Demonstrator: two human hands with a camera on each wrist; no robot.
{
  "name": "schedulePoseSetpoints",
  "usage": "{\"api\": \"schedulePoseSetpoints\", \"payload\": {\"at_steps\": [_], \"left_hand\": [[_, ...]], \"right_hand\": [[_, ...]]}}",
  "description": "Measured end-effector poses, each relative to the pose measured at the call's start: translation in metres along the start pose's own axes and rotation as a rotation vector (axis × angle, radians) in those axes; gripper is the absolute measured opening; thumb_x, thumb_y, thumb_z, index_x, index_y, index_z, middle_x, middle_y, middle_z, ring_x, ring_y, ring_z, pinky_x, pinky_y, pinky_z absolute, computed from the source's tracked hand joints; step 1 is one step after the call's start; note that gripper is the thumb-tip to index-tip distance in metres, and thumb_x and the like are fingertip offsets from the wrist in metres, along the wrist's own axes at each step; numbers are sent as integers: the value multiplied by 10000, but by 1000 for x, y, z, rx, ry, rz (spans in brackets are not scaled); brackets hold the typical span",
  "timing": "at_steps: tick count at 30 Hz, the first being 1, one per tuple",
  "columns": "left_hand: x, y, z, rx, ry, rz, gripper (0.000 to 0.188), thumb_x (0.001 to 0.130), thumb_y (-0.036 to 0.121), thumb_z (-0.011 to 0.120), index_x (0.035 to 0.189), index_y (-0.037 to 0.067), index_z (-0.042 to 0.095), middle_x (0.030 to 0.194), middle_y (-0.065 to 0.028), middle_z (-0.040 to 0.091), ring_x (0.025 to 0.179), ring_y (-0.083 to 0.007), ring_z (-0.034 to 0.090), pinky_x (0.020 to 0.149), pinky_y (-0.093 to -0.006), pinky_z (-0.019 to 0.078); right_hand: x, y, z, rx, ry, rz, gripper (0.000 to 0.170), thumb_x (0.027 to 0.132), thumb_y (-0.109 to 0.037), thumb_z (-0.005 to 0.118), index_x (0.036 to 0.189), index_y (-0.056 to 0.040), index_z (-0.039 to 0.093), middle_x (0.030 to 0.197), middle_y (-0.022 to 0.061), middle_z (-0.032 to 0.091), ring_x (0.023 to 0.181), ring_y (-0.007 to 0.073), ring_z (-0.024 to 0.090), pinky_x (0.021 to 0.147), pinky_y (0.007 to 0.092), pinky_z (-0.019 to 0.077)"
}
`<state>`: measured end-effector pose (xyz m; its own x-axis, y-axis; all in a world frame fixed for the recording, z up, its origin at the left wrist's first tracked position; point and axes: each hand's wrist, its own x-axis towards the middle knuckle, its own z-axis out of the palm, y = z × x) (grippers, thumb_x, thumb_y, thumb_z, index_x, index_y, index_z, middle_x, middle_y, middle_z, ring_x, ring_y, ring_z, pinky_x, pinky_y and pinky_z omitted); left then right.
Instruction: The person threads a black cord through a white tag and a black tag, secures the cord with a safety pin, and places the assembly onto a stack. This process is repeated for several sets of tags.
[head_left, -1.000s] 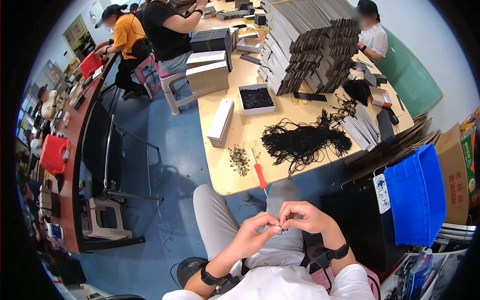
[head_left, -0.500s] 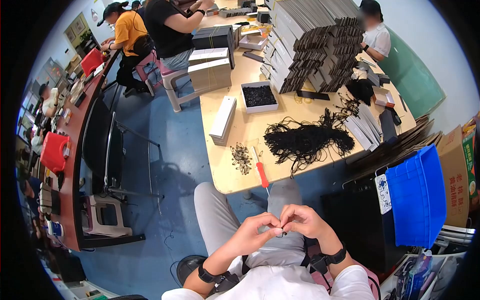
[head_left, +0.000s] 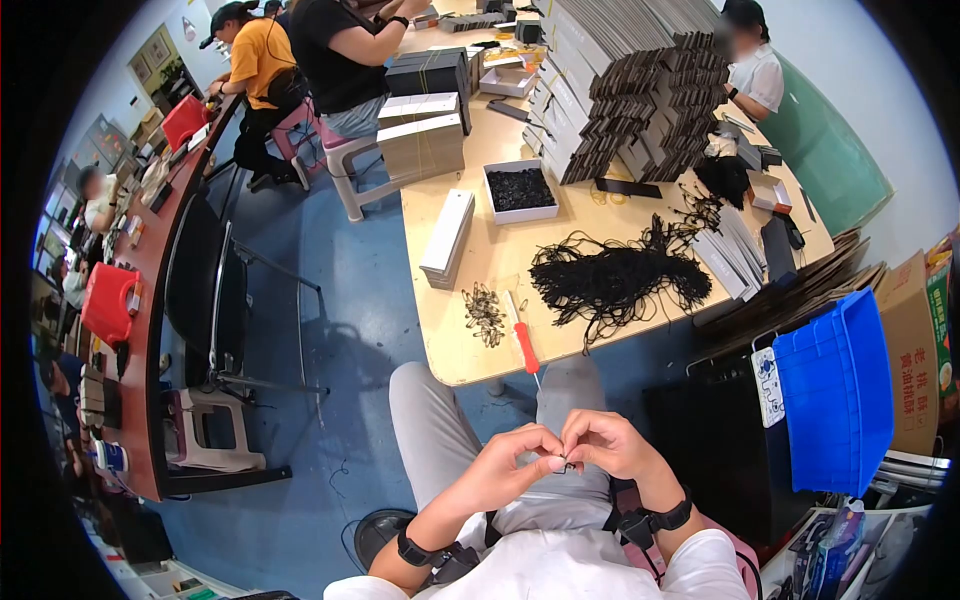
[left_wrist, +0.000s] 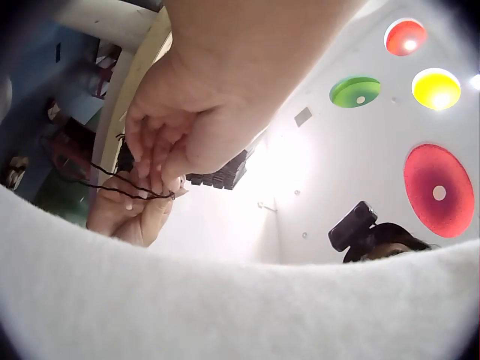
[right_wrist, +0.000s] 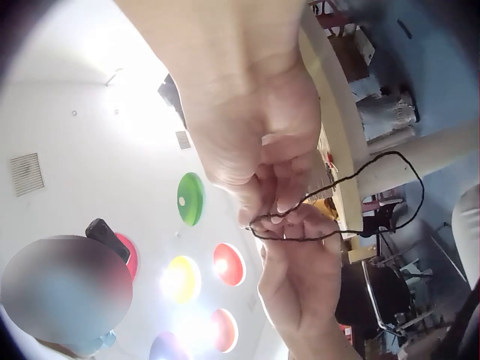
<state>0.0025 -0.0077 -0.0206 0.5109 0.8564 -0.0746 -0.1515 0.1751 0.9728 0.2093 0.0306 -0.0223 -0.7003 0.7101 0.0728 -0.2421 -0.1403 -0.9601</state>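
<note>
Both hands meet fingertip to fingertip above the lap. My left hand (head_left: 512, 466) and right hand (head_left: 608, 444) pinch a thin black cord between thumbs and fingers. In the right wrist view the cord (right_wrist: 421, 196) hangs out in a long loop from the fingertips. The left wrist view shows the same cord (left_wrist: 97, 186) trailing past the right hand (left_wrist: 124, 214). The fingers hide the pinched end of the cord. Ahead on the table (head_left: 440, 358) lie a heap of black cords (head_left: 620, 285), a pile of small metal pins (head_left: 484, 315) and a red-handled tool (head_left: 525, 348).
A white box of small black pieces (head_left: 520, 213), a narrow white box (head_left: 447, 238) and tall stacks of grey cards (head_left: 600, 100) stand on the table. A blue bin (head_left: 835, 395) is at the right, a black chair (head_left: 205, 285) at the left. Other people work around the tables.
The head view has shifted slightly. Both hands stay together over the lap, with only slight finger movement at the pinched cord.
</note>
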Motion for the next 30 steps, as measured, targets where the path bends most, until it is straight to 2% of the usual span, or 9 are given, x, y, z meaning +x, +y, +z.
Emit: {"api": "schedulePoseSetpoints", "payload": {"at_steps": [3,9,16,19,21,25,27,28,30], "left_hand": [[1,6,1,130,32,28,148,905,132,647,960,-4,627,902,-81,636,855,-170,590,799,-296,480],[2,12,1,322,44,96,138,888,124,657,939,1,623,869,-109,641,828,-234,587,770,-332,469],[1,16,3,381,29,49,99,885,76,651,933,0,610,867,-91,607,841,-197,569,759,-305,453],[1,16,6,484,39,116,76,904,56,612,944,6,572,882,-94,583,860,-204,559,779,-304,448],[0,10,7,393,22,177,70,953,65,543,983,7,519,911,-84,566,879,-192,550,784,-306,443],[-7,1,10,132,-13,47,105,998,120,480,1000,16,484,935,-64,555,894,-165,546,788,-310,448],[-9,-4,14,-239,-4,-24,134,1017,161,450,985,32,469,921,-34,540,853,-113,528,763,-280,453],[-10,-5,13,-238,-5,-26,134,1017,161,450,985,32,469,921,-34,540,853,-113,528,763,-280,453],[-13,-6,8,-388,-6,-188,128,1014,170,461,968,52,471,879,-4,531,780,-55,501,729,-235,450]], "right_hand": [[-2,4,0,6,14,20,55,905,-23,619,948,0,593,918,56,552,759,110,566,607,238,497],[-2,-3,5,14,43,69,53,900,-14,619,945,-6,590,904,47,540,757,107,561,613,235,499],[-4,5,-1,39,-17,54,43,902,-27,622,929,-14,591,918,46,528,766,109,551,601,229,497],[-3,7,2,26,25,63,45,901,-42,628,911,-25,589,963,43,502,796,100,526,621,215,467],[-3,10,2,-204,72,-104,58,899,-64,637,900,-38,584,995,35,476,829,98,495,676,215,433],[-5,12,12,-182,149,-69,65,896,-71,641,895,-45,581,993,31,463,860,101,475,734,219,404],[-5,8,21,13,222,35,69,903,-78,636,897,-50,572,998,29,458,881,106,465,765,217,397],[-5,11,23,14,224,34,69,903,-78,636,897,-50,572,998,29,458,881,106,465,765,217,397],[-3,19,23,27,229,-16,77,913,-81,625,912,-49,555,1006,33,457,898,104,459,780,210,390]]}}
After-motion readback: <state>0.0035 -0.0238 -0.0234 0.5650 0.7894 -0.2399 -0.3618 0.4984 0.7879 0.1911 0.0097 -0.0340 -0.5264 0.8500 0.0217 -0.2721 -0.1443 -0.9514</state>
